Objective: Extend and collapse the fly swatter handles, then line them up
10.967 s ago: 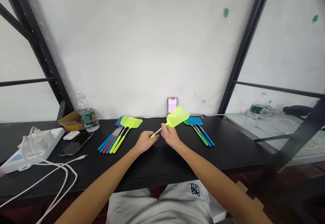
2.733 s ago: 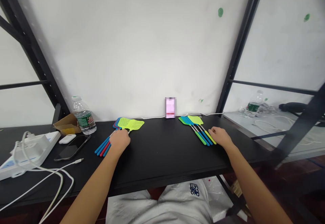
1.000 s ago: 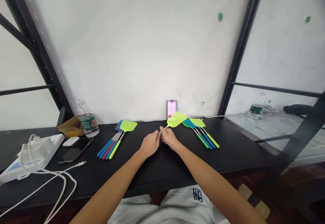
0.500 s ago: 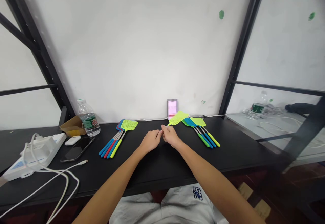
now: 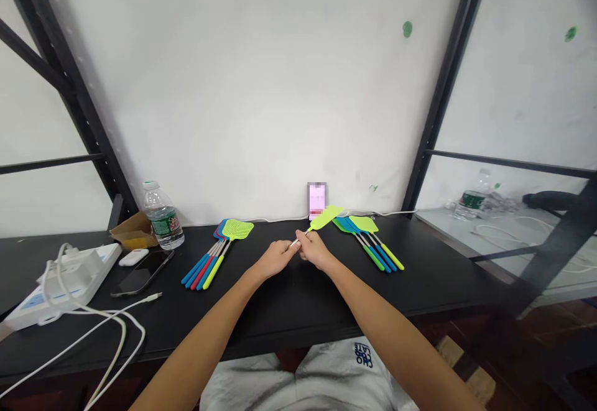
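A yellow-green fly swatter (image 5: 326,217) is held above the desk (image 5: 289,314) between the left hand (image 5: 276,258) and right hand (image 5: 314,250); its handle is hidden, and the pixelated phone (image 5: 318,197) behind is partly covered.

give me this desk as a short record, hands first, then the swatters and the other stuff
left hand: closed around the lower part of the held swatter
right hand: gripping its shaft near the head
held swatter: yellow-green, handle mostly hidden by the hands
left group: five swatters, handles three blue, one red, one yellow
right group: four swatters, handles two blue, one green, one yellow
far left: power strip, black phone, water bottle
against wall: upright screen, image blurred
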Tool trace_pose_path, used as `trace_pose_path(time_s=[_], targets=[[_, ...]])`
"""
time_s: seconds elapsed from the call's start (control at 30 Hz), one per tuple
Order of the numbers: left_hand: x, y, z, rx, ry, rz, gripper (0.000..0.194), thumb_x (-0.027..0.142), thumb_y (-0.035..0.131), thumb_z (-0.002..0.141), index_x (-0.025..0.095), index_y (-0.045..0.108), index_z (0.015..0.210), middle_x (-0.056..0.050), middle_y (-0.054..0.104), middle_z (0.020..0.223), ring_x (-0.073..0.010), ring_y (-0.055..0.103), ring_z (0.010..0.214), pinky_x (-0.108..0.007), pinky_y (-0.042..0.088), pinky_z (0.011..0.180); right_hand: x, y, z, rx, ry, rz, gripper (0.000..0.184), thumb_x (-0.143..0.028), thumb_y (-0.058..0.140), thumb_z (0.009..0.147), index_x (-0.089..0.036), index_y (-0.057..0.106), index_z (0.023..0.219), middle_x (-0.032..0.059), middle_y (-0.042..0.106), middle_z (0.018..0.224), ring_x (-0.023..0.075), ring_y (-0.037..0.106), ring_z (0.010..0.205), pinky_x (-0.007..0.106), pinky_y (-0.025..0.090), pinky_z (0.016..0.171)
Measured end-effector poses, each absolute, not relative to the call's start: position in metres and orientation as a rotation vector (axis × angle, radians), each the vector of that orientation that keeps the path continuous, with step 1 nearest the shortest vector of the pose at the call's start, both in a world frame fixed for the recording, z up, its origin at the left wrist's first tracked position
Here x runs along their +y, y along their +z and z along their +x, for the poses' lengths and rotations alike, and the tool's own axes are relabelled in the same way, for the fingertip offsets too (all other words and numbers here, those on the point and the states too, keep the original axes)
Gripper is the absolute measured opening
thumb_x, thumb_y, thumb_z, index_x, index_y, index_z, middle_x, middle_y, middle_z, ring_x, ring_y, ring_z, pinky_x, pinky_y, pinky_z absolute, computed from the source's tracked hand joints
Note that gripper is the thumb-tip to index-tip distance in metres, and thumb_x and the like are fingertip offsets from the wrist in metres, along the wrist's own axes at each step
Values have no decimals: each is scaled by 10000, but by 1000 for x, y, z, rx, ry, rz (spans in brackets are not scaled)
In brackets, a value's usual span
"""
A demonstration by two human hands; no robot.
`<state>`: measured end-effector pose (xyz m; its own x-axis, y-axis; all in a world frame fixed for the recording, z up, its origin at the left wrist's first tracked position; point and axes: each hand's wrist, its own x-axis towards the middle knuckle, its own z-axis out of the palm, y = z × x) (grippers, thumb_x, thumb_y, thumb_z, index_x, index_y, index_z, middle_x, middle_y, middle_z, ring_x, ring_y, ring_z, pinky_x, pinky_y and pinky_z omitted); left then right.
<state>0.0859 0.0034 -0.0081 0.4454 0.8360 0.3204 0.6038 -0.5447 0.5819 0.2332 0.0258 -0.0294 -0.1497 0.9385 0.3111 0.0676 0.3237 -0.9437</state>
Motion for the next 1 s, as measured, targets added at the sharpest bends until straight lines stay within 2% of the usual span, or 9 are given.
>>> trace_pose_path(time_s=[0.2,0.37,0.57,0.77,1.0], targets=[[6,-12,85,1276,842,2215,522,635,435,799,176,419,553,45,350,541,-94,320,539,-234,242,515,25,-29,236,-1580,965,-977,518,-566,413,855,-208,383,482,-43,326,372,85,321,362,226,262,396],[4,-10,86,1326,793,2161,519,656,554,697,185,393,549,53,359,540,-90,321,532,-233,228,499,23,-27,237,-1589,881,-1005,520,-556,440,839,-204,379,462,-36,339,380,93,349,398,228,266,421],[3,-9,85,1264,755,2206,492,631,574,698,188,397,576,63,357,549,-86,308,528,-232,238,508,25,-27,236,-1575,885,-1017,505,-524,438,845,-202,387,459,-26,368,392,95,359,398,235,287,433],[1,-14,88,1435,799,2316,500,678,561,698,193,460,631,35,492,585,-119,430,544,-244,270,517,27,-29,235,-1530,913,-1022,474,-505,441,849,-205,397,485,-26,370,393,98,359,386,239,292,420],[-7,-11,91,1702,699,2536,509,687,492,773,184,569,774,-69,632,726,-222,598,680,-266,326,581,26,-31,233,-1493,956,-994,484,-528,438,845,-217,357,484,-32,353,396,93,322,382,241,279,408]])
